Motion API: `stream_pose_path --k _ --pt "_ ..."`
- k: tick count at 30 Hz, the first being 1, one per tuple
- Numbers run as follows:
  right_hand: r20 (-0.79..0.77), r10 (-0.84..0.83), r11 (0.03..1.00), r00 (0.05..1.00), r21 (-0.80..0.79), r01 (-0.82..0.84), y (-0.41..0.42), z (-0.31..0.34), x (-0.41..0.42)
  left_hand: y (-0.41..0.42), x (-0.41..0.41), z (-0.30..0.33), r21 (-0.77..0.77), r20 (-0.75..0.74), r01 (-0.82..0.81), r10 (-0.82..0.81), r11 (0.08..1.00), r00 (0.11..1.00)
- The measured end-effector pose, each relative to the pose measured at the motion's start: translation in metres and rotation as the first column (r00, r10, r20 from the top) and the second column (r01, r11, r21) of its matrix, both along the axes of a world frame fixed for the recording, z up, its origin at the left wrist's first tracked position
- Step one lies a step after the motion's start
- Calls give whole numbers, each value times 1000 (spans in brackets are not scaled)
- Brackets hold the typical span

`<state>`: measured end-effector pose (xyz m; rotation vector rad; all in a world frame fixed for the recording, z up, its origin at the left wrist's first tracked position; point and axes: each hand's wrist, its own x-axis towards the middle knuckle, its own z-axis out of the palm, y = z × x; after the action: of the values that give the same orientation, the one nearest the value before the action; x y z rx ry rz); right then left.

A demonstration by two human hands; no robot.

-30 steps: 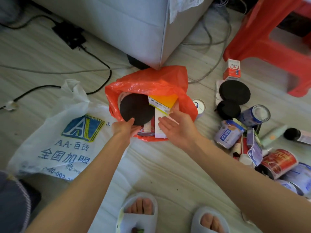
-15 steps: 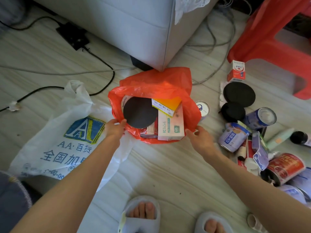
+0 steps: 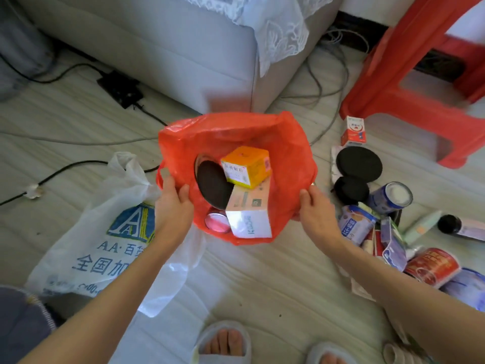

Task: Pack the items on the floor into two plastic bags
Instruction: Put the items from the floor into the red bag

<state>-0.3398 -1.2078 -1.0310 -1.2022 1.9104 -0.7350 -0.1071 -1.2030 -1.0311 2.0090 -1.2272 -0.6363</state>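
- Both hands hold the thin red plastic bag (image 3: 286, 143) by its mouth: the left hand (image 3: 172, 206) has fingers curled over the near-left rim, and the right hand (image 3: 313, 214) pinches the near-right rim, so the opening is spread wide.
- Inside the bag, a yellow-orange cardboard box (image 3: 246, 165) rests on a white cardboard box (image 3: 249, 214), beside a flat black disc (image 3: 213, 186) and a small pink-lidded jar (image 3: 217, 222).
- The film looks soft and slippery and likely to stretch under load; the box corners could tear it, so it is best held by bunched rim or handles.
- A white printed plastic bag (image 3: 97, 245) lies flat on the pale wood-grain floor (image 3: 262, 285), just left of the red one.
- To the right, unpacked goods remain in a heap: a blue-labelled metal tin (image 3: 391, 197), a red-labelled can (image 3: 433, 266), a round black lid (image 3: 359, 164) and a small red-and-white carton (image 3: 353, 131). The tins look rigid and heavy; the carton looks light.
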Motion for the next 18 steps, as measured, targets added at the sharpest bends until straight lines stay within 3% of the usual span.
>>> stream_pose_path --k 6,13,18 --pt "-92 71 970 993 -228 -90 -20 83 9 -19 16 65 -139 63 -17 26 990 998" --pt "-126 -60 970 990 -243 28 -24 95 -3 -11 33 88 -34 24 -54 55 998 998" --pt "-116 -134 982 984 -146 116 -14 88 -21 8 40 80 32 56 -30 29 999 998"
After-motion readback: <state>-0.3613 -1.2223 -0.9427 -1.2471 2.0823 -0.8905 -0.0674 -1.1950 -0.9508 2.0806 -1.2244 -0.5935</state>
